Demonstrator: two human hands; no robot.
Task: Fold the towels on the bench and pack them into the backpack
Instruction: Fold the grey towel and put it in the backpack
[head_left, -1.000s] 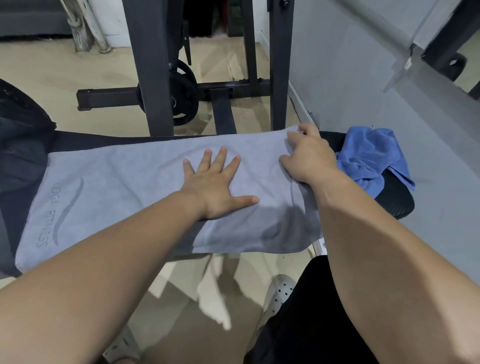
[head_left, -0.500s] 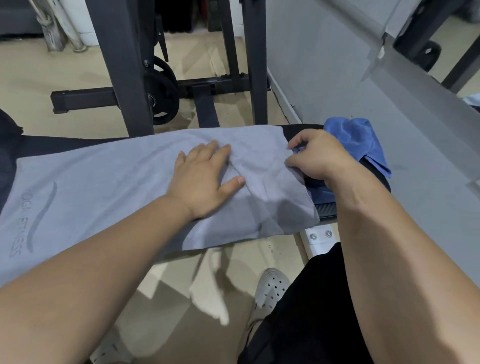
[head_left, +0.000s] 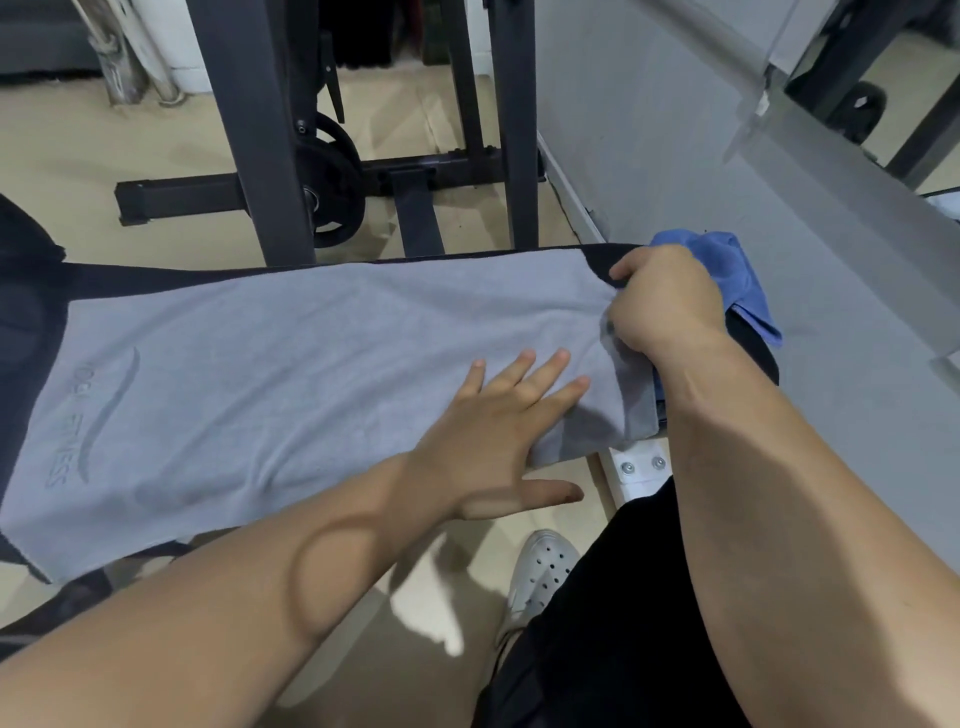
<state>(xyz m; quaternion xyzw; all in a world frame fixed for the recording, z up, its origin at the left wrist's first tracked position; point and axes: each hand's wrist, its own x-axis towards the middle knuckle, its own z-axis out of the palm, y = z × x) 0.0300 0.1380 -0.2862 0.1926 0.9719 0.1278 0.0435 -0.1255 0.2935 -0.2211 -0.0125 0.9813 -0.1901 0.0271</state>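
Note:
A grey towel (head_left: 311, 364) with a printed logo at its left end lies spread along the black bench (head_left: 156, 273). My left hand (head_left: 498, 431) lies flat on the towel's near right part, fingers spread, thumb over the near edge. My right hand (head_left: 665, 301) pinches the towel's right edge, where the cloth is bunched. A crumpled blue towel (head_left: 743, 280) sits on the bench's right end, just behind my right hand. A dark shape (head_left: 26, 234) at the far left may be the backpack; I cannot tell.
A dark metal rack (head_left: 249, 130) with a weight plate (head_left: 332, 187) stands on the beige floor behind the bench. A grey wall (head_left: 675, 130) rises to the right. My white shoe (head_left: 545, 566) and black shorts (head_left: 623, 623) are below the bench's near edge.
My left hand slid right and toward the near edge of the grey towel. My right hand closed on the towel's right edge and bunched it.

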